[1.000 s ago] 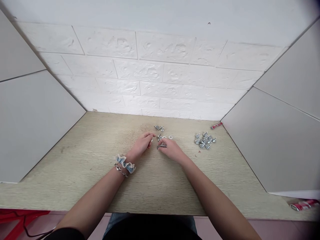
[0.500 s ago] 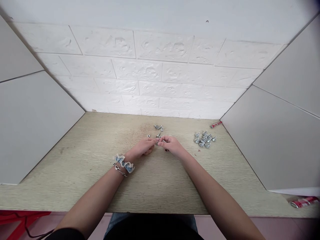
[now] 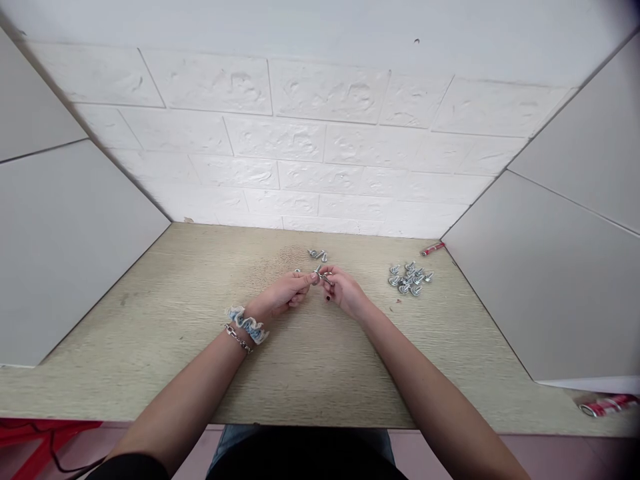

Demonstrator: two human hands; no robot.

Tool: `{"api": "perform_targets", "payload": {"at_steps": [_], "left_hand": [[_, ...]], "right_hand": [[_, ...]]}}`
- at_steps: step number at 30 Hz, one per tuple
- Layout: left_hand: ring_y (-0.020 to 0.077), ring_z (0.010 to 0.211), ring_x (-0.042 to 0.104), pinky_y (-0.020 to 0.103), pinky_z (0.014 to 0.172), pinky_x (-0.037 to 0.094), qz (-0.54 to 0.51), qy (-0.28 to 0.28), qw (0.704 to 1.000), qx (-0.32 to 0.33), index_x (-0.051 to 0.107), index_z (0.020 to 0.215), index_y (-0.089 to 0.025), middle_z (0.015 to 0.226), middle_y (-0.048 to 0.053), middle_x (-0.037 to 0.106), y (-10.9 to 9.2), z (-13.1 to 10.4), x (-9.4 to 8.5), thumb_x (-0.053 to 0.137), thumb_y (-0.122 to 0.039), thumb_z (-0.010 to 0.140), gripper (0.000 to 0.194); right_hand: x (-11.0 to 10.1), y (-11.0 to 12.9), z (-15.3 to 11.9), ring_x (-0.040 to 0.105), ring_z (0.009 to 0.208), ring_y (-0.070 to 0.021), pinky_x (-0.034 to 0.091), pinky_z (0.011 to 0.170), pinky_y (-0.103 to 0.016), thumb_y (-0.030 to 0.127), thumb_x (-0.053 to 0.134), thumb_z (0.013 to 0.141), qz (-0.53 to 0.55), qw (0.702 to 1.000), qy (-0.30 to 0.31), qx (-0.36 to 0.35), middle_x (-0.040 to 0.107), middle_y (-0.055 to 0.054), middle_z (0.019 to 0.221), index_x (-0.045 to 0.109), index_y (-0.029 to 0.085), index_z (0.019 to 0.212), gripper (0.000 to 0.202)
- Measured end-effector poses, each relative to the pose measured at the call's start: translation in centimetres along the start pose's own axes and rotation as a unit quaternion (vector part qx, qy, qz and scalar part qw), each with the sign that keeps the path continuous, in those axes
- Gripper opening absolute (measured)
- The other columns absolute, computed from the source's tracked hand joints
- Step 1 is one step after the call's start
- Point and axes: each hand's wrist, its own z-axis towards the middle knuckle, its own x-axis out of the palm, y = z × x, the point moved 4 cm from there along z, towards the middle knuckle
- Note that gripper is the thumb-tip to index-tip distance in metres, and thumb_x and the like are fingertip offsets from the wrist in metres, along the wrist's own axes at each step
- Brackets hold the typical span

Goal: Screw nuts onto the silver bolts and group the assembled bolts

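Note:
My left hand (image 3: 289, 291) pinches a silvery bolt (image 3: 317, 270) between thumb and finger, its threaded shank slanting upward. Close beside it, my right hand (image 3: 344, 292) is closed around a small metal part (image 3: 326, 277), mostly covered by the fingers; its exact kind cannot be made out. Both hands meet just above the tabletop. Partly hidden behind the left fingers lies a nut (image 3: 297, 271). A little farther back rest several loose bolts (image 3: 319, 255).
On the right is a pile of bolts fitted with washers or nuts (image 3: 409, 279). One red battery (image 3: 433, 249) lies in the back right corner, another red cylinder (image 3: 607, 405) at the front right. Panels flank the wooden tabletop (image 3: 175, 320), and a white brick-patterned wall (image 3: 300, 177) stands behind.
My right hand has drawn slightly away from the left, and its fingers have opened up enough to show the metal part. The bolt in my left hand is more exposed.

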Motion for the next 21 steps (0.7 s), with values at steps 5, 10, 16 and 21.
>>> {"api": "perform_targets", "payload": {"at_steps": [5, 10, 16, 21], "left_hand": [[0.0045, 0.039, 0.018, 0.02, 0.036, 0.01, 0.066, -0.082, 0.994, 0.028, 0.058, 0.082, -0.013, 0.047, -0.006, 0.025, -0.6, -0.1, -0.5, 0.055, -0.051, 0.072, 0.04], [0.0058, 0.037, 0.022, 0.021, 0.037, 0.011, 0.134, -0.114, 0.984, 0.03, 0.062, 0.101, -0.015, 0.043, -0.006, 0.028, -1.0, -0.2, -0.5, 0.055, -0.048, 0.072, 0.044], [0.0067, 0.04, 0.03, 0.022, 0.043, 0.023, 0.159, -0.085, 0.983, 0.044, 0.065, 0.101, -0.015, 0.044, -0.004, 0.045, -0.8, 0.1, 0.0, 0.056, -0.037, 0.074, 0.035], [0.0106, 0.051, 0.045, 0.023, 0.053, 0.033, 0.167, -0.063, 0.982, 0.067, 0.065, 0.1, -0.018, 0.053, -0.002, 0.056, -0.8, 0.3, 0.0, 0.056, -0.037, 0.075, 0.033]], "right_hand": [[0.5, 0.2, -0.5, 0.033, 0.044, -0.0067, 0.031, 0.046, -0.018, 0.021, 0.047, 0.059, 0.003, 1.0, 0.018, 0.019, 0.036, 0.008, 0.053, 0.039, 0.022, 0.091, 0.033], [1.1, 0.3, -0.9, 0.028, 0.04, -0.0064, 0.031, 0.044, -0.019, 0.021, 0.045, 0.057, 0.001, 0.998, 0.037, 0.045, 0.034, 0.009, 0.052, 0.033, 0.025, 0.096, 0.041], [1.5, 0.6, -1.2, 0.03, 0.042, -0.0065, 0.031, 0.043, -0.019, 0.026, 0.046, 0.058, 0.022, 0.998, 0.022, 0.059, 0.035, 0.008, 0.055, 0.029, 0.027, 0.11, 0.055], [1.5, 0.7, -1.4, 0.03, 0.044, -0.0062, 0.031, 0.041, -0.018, 0.03, 0.049, 0.062, 0.041, 0.997, 0.012, 0.057, 0.037, 0.006, 0.062, 0.031, 0.028, 0.112, 0.053]]}}
